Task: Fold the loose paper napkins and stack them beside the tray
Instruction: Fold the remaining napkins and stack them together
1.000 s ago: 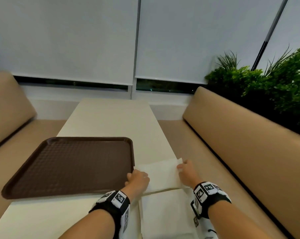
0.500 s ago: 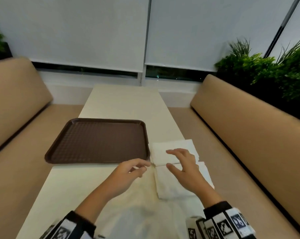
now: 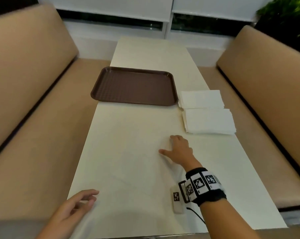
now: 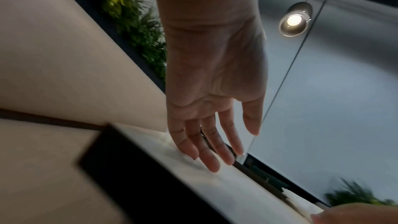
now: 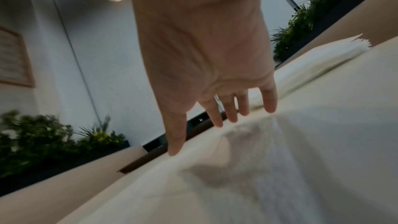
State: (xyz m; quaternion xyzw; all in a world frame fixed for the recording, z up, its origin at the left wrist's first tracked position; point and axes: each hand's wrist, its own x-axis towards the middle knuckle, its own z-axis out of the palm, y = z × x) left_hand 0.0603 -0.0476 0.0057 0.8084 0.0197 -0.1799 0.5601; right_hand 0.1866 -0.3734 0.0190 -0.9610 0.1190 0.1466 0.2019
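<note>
A brown tray (image 3: 133,86) lies on the cream table (image 3: 145,54). Just right of it are two piles of folded white napkins, the far pile (image 3: 201,99) and the near pile (image 3: 208,121). A large loose napkin (image 3: 128,169) lies spread, faintly creased, on the near middle of the table. My right hand (image 3: 170,145) rests on it with fingers spread and straight, as the right wrist view shows (image 5: 196,139). At the napkin's near left edge my left hand (image 3: 94,197) touches it with relaxed fingers (image 4: 206,161). Neither hand holds anything.
Tan bench seats (image 3: 34,126) run along both sides of the table, close to its edges. Green plants (image 3: 287,16) stand behind the right bench. The near napkin pile overhangs the table's right edge slightly.
Both hands have left the folded napkin piles and drawn back to the near part of the table, onto the spread napkin. The head view has pulled back and tilted down.
</note>
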